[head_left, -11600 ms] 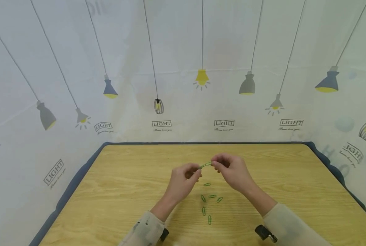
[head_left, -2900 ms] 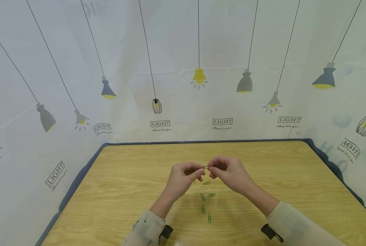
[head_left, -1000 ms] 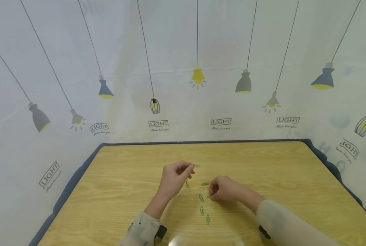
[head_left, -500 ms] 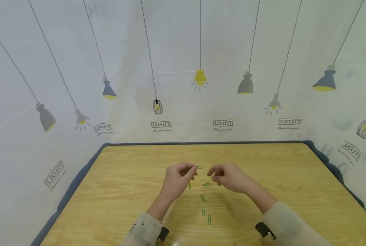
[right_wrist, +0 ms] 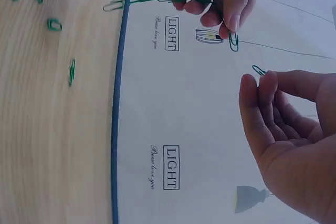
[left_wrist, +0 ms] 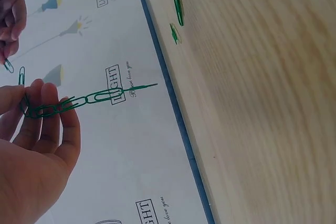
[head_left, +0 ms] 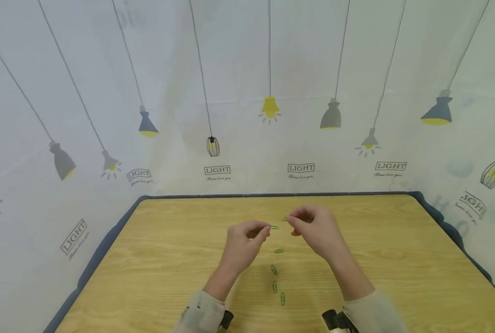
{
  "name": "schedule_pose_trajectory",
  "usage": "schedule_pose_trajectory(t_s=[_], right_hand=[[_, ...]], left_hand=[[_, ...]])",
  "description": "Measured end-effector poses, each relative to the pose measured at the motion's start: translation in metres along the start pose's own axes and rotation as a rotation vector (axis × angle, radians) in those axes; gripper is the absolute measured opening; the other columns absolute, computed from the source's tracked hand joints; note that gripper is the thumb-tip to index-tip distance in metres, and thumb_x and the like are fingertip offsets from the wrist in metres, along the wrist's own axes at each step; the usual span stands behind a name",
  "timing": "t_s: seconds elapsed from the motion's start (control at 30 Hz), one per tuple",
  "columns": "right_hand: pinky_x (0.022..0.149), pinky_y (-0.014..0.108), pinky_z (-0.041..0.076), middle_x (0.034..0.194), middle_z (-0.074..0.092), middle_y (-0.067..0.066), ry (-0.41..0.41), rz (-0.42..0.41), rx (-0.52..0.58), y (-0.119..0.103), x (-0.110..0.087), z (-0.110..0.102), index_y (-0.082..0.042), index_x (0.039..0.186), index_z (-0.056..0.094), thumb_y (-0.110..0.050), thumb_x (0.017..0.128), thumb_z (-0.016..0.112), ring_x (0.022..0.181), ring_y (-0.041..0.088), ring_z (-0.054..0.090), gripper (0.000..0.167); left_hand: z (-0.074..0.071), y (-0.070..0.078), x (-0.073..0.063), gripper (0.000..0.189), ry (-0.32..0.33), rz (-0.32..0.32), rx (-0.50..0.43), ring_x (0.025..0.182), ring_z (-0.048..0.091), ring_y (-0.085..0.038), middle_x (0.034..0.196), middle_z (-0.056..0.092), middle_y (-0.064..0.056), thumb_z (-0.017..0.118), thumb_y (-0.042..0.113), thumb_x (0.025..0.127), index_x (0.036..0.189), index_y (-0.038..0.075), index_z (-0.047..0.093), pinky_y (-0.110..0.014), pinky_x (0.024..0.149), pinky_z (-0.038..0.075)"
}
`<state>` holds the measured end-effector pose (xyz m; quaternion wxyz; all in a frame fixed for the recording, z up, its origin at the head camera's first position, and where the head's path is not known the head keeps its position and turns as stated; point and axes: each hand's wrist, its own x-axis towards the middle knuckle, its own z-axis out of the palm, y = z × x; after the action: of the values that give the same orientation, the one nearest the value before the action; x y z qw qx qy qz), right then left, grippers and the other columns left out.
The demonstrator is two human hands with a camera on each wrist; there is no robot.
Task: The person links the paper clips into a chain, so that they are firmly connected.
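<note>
My left hand (head_left: 241, 247) pinches a chain of linked green paper clips (left_wrist: 102, 96) between thumb and forefinger. One end clip (head_left: 275, 227) sticks out past the fingertips toward the right, and the rest of the chain hangs down by the other fingers, mostly hidden in the head view. A single green paper clip (right_wrist: 257, 70) is pinched in the fingertips of my right hand (head_left: 320, 233). Both hands are raised over the table, the right slightly higher. A small gap separates the single clip from the chain's end clip.
Several loose green paper clips, among them a nearer clip (head_left: 282, 299) and a farther clip (head_left: 279, 251), lie in a rough line on the wood-grain table (head_left: 168, 259) below the hands. A white backdrop (head_left: 239, 55) printed with lamps surrounds the table behind its dark blue edge.
My right hand has picked up a loose paper clip from the table and raised it beside the chain's end. The left hand keeps hold of the chain and has shifted slightly right.
</note>
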<state>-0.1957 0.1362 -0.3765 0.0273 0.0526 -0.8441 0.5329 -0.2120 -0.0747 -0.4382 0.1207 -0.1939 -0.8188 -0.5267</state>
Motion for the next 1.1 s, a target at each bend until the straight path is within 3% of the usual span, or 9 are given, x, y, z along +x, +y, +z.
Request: schedule_pose_trajectory(t_s=[0.13,0.37,0.5,0.67,0.9,1.1], right_hand=[[0.082,0.031,0.066,0.097,0.074,0.009,0.029,0.091,0.204,0.003,-0.007,0.004,0.0,0.109,0.074,-0.017,0.102,0.072,0.081,0.018,0.076,0.019],[0.08,0.031,0.067,0.09,0.072,0.005,0.071,0.083,0.388,0.016,-0.008,0.018,0.007,0.109,0.073,-0.01,0.099,0.074,0.075,0.017,0.074,0.019],[0.08,0.031,0.067,0.093,0.073,0.005,0.101,0.092,0.421,0.02,-0.01,0.024,0.006,0.109,0.072,-0.011,0.1,0.073,0.076,0.017,0.073,0.019],[0.079,0.031,0.067,0.089,0.073,0.003,0.151,0.097,0.466,0.022,-0.009,0.027,0.007,0.107,0.071,-0.009,0.101,0.071,0.074,0.016,0.072,0.017],[0.079,0.034,0.067,0.085,0.073,0.001,0.127,0.084,0.519,0.026,-0.007,0.032,0.009,0.107,0.07,-0.004,0.1,0.07,0.071,0.016,0.073,0.015],[0.079,0.033,0.067,0.085,0.074,0.0,0.122,0.082,0.509,0.028,-0.008,0.035,0.009,0.107,0.071,-0.006,0.1,0.071,0.072,0.016,0.074,0.016]], left_hand=[[0.002,0.004,-0.004,0.016,0.011,0.009,0.017,0.085,0.077,-0.013,0.098,0.083,-0.006,0.069,0.019,0.105,0.109,0.01,0.082,-0.023,0.079,0.062],[0.01,0.009,-0.006,0.013,0.072,0.078,0.142,0.09,0.075,-0.015,0.103,0.082,-0.006,0.071,0.014,0.104,0.109,0.009,0.082,-0.025,0.081,0.062],[0.02,0.009,-0.005,0.013,0.114,0.124,0.187,0.089,0.075,-0.016,0.102,0.082,-0.006,0.071,0.013,0.103,0.108,0.008,0.082,-0.027,0.081,0.063],[0.03,0.006,-0.005,0.012,0.161,0.123,0.201,0.089,0.075,-0.017,0.101,0.081,-0.007,0.07,0.012,0.103,0.107,0.007,0.081,-0.027,0.081,0.063],[0.029,0.006,-0.005,0.011,0.217,0.148,0.227,0.091,0.076,-0.019,0.1,0.081,-0.008,0.07,0.01,0.103,0.105,0.006,0.08,-0.03,0.081,0.064],[0.027,0.009,-0.008,0.012,0.22,0.142,0.231,0.091,0.076,-0.019,0.101,0.081,-0.008,0.07,0.01,0.103,0.105,0.006,0.081,-0.031,0.081,0.064]])
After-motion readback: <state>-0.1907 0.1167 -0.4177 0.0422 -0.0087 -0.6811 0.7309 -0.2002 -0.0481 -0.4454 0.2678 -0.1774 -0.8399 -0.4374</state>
